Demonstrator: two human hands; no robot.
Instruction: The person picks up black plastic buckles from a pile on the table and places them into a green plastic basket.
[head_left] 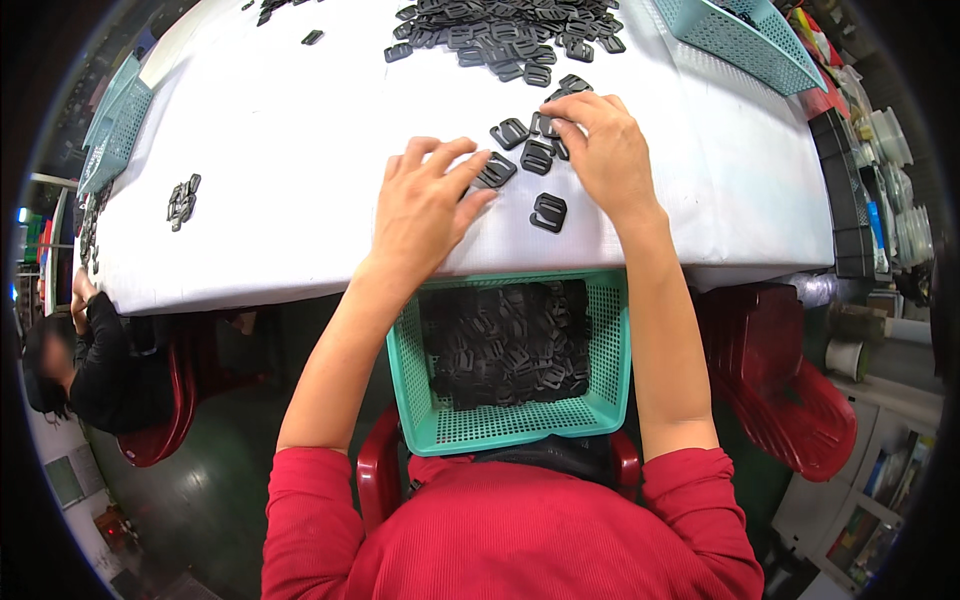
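Several small black plastic buckles lie loosely together on the white-covered table in front of me. My left hand is spread, its fingertips at the edge of a flat black buckle. On the right, the index finger and thumb of my right hand close on another buckle, partly hidden by the fingers. Between and below the hands lie a tilted buckle and a single one nearer the table edge. A green perforated basket sits at my lap, holding a mass of black buckles.
A large heap of buckles covers the table's far middle. A small cluster lies on the left. Teal baskets stand at the far right and left. Another person sits at the left; a red chair stands right.
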